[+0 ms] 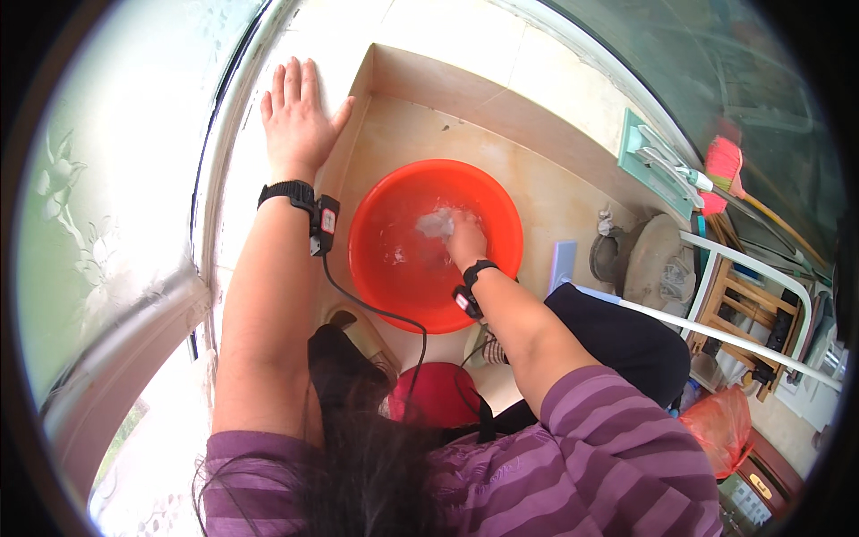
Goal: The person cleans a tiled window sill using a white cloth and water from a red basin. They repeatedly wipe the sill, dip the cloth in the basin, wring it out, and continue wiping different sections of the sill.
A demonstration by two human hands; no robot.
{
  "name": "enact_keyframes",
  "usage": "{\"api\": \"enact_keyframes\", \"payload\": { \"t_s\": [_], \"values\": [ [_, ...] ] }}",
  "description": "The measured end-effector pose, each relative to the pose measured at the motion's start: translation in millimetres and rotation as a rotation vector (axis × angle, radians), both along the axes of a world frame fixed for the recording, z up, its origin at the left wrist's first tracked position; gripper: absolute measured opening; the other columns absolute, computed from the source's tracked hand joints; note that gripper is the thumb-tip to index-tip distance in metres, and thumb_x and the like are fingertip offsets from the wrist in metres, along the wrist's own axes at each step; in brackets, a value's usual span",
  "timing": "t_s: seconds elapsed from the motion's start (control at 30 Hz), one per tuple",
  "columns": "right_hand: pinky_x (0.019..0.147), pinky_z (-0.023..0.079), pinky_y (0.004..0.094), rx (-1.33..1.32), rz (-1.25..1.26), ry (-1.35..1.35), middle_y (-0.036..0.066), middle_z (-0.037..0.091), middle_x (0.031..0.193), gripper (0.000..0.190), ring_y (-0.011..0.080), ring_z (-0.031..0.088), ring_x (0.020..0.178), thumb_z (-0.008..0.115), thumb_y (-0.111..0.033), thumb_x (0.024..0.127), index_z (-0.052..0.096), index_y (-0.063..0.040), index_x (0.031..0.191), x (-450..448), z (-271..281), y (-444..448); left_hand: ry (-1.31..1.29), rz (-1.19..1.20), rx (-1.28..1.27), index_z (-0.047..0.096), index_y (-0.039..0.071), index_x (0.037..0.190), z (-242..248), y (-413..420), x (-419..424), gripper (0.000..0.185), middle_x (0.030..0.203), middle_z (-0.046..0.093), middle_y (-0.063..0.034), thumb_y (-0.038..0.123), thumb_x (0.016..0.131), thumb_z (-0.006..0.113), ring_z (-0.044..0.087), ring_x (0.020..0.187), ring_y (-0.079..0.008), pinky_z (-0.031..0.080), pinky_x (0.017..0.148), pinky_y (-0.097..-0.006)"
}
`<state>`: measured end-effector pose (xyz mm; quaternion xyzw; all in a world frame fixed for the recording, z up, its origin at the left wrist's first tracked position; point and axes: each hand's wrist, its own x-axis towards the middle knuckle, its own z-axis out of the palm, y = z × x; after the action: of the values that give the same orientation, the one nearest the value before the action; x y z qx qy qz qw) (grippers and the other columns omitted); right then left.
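Observation:
Before me on the tiled floor stands a round orange-red plastic basin (396, 282) with water in it. My right hand (468, 238) is down in the basin, gripping a whitish, wet cloth (436, 223); its fingertips are partly blurred by the water. Flat on the white tiled window ledge (335, 33) rests my left hand (298, 121), fingers spread and nothing held. Each wrist wears a black strap with a small device, and a cable (376, 309) runs from the left one across the basin's near rim.
A raised tiled wall (436, 74) bounds the floor behind the basin. To the right are a blue-headed mop (562, 262), a teal flat mop (654, 161), a pink broom (723, 161), a wooden folding stool (745, 309) and a red plastic bag (721, 429). A frosted window (127, 168) stands left.

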<state>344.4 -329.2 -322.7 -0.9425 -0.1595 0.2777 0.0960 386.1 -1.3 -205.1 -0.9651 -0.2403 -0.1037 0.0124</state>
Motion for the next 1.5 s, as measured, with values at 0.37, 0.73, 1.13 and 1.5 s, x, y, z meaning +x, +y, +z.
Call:
{"api": "enact_keyframes", "payload": {
  "t_s": [0.37, 0.73, 1.13, 1.5],
  "values": [
    [0.091, 0.041, 0.0396, 0.951, -1.035, 0.965, 0.007, 0.063, 0.111, 0.021, 0.0207, 0.058, 0.104, 0.059, -0.023, 0.087, 0.059, -0.011, 0.105, 23.4, 24.3, -27.7, 0.011, 0.013, -0.016, 0.028, 0.012, 0.146, 2.4, -1.8, 1.9, 0.081, 0.152, 0.026, -0.0078, 0.063, 0.086, 0.045, 0.017, 0.143, -0.0223, 0.017, 0.114, -0.0443],
    [0.084, 0.051, 0.0408, 1.41, -1.434, 1.095, 0.015, 0.059, 0.105, 0.034, 0.0296, 0.059, 0.096, 0.061, -0.004, 0.08, 0.053, -0.006, 0.113, 23.1, 13.9, -28.3, 0.037, 0.006, -0.009, 0.027, 0.011, 0.147, 5.5, -2.8, 2.3, 0.081, 0.153, 0.025, -0.0078, 0.063, 0.087, 0.044, 0.017, 0.143, -0.0219, 0.017, 0.114, -0.0444],
    [0.039, 0.022, 0.0235, 1.134, -1.464, 1.052, -0.001, 0.04, 0.059, 0.045, 0.011, 0.035, 0.045, 0.049, -0.058, 0.089, 0.047, -0.016, 0.073, 31.5, 34.8, 8.9, -0.001, 0.007, -0.034, 0.029, 0.011, 0.146, 6.4, -2.7, -1.2, 0.079, 0.152, 0.027, -0.0088, 0.06, 0.086, 0.048, 0.019, 0.142, -0.0224, 0.017, 0.115, -0.0426],
    [0.038, 0.016, 0.026, 1.004, -1.497, 0.878, -0.003, 0.027, 0.049, 0.058, 0.0116, 0.022, 0.038, 0.031, -0.068, 0.09, 0.033, -0.018, 0.06, 18.7, 21.7, 21.1, -0.005, -0.004, -0.035, 0.027, 0.011, 0.146, 4.2, -2.0, -0.1, 0.08, 0.152, 0.026, -0.0092, 0.061, 0.087, 0.045, 0.019, 0.142, -0.0229, 0.018, 0.114, -0.0436]
  ]
}}
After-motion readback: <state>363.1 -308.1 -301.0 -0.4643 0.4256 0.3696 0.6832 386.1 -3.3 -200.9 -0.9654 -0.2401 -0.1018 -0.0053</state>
